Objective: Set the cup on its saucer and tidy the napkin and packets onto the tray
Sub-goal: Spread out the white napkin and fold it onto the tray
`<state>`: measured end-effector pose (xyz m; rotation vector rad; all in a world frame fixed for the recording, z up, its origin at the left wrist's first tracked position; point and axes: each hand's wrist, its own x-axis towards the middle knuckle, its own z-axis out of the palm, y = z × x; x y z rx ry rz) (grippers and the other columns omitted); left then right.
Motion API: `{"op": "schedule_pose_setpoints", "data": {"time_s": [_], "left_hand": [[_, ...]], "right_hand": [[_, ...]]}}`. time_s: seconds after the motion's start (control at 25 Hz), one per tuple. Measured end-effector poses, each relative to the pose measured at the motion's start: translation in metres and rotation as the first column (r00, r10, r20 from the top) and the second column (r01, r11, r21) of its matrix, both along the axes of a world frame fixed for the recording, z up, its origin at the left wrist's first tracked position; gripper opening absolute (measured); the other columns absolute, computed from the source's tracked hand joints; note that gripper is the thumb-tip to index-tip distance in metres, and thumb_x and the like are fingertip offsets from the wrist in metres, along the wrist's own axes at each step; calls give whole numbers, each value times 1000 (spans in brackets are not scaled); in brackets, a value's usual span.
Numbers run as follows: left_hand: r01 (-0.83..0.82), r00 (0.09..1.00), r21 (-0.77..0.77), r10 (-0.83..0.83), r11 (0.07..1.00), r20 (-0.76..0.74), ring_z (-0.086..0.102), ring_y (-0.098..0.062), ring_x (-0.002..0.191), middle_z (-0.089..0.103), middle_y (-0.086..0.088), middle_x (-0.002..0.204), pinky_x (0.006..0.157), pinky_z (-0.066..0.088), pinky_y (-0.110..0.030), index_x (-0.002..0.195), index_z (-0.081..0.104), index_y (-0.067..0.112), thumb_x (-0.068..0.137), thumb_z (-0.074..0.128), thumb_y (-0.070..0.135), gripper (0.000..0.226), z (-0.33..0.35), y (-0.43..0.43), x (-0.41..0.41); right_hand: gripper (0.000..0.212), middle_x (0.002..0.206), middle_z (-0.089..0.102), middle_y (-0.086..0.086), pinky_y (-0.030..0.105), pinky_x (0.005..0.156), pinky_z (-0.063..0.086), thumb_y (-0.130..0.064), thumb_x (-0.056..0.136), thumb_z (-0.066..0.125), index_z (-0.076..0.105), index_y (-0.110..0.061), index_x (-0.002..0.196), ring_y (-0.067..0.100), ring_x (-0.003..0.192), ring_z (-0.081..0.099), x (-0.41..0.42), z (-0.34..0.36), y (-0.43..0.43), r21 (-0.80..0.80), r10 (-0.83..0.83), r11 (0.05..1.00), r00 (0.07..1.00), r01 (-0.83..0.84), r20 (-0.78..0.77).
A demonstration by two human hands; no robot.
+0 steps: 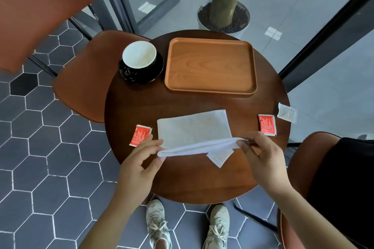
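Napkin [193, 129]: white, soft, limp; lies near the front of the round wooden table [182, 180], its near edge lifted and doubled over. Left hand [139, 159] pinches the left end of that raised fold between thumb and fingers; right hand [263, 157] pinches the right end likewise. Judgement: light, no stiffness, sags between the two grips, so hold by both corners and keep it taut while folding; one-handed it would droop and unfold.

Packets: one white packet [219, 157] partly under the napkin's near right corner; a red packet [140, 135] just left of the napkin; a second red packet [267, 124] and a second white packet [287, 112] at the right rim. Flat, thin, probably slippery; pick by an edge.

Wooden tray [210, 87] behind, nothing in it. White cup [139, 54] already sits on the black saucer [153, 76], left of the tray.
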<state>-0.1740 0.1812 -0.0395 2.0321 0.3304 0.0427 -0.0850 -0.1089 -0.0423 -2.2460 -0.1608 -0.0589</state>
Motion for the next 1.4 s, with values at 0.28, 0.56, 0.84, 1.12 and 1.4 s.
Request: {"op": "schedule_pose_setpoints", "data": {"time_s": [0.28, 0.56, 0.84, 1.12, 1.4], "left_hand": [[-6, 998, -86, 1, 996, -55, 65, 5, 102, 71, 28, 99, 83, 44, -4, 110, 62, 47, 92, 57, 39, 20, -12, 4, 31], [-288, 947, -40, 278, 957, -159, 70, -2, 84, 73, 24, 85, 80, 60, -37, 88, 65, 42, 92, 68, 24, 18, -33, 3, 52], [-383, 902, 159, 406, 910, -146, 64, -2, 72, 62, 24, 73, 63, 51, -23, 90, 72, 19, 91, 68, 24, 7, -38, -7, 67], [-346, 906, 411, 415, 844, -90, 58, -15, 68, 57, 10, 74, 57, 40, -25, 95, 68, 17, 89, 68, 20, 7, -35, -15, 73], [115, 988, 719, -154, 685, -11, 42, -35, 139, 49, -17, 145, 111, 41, -51, 140, 50, 10, 96, 55, 29, 48, -48, -34, 75]], "right_hand": [[11, 91, 69, -14, 6, 67, 46, -14, 91, 67, 68, -21, 100, 2, 86, 64, 33, -6, 12, 39, 23, 999, 997, -21, -73], [13, 94, 66, -12, 6, 57, 42, -25, 94, 63, 67, -22, 106, 2, 82, 61, 85, -25, 36, -53, -25, 998, 988, 17, -150], [4, 85, 69, 0, 17, 57, 34, -14, 90, 65, 68, -13, 92, 17, 76, 57, 108, -38, 56, -364, 131, 926, 990, -102, 58], [13, 90, 70, 4, 37, 65, 51, -16, 90, 63, 70, -11, 100, 27, 88, 61, 114, -48, 60, -421, 148, 898, 989, -125, 20], [32, 132, 60, 2, 42, 92, 50, -26, 99, 52, 63, -13, 126, 25, 118, 53, 105, -50, 45, -401, 229, 902, 964, -157, 136]]}}
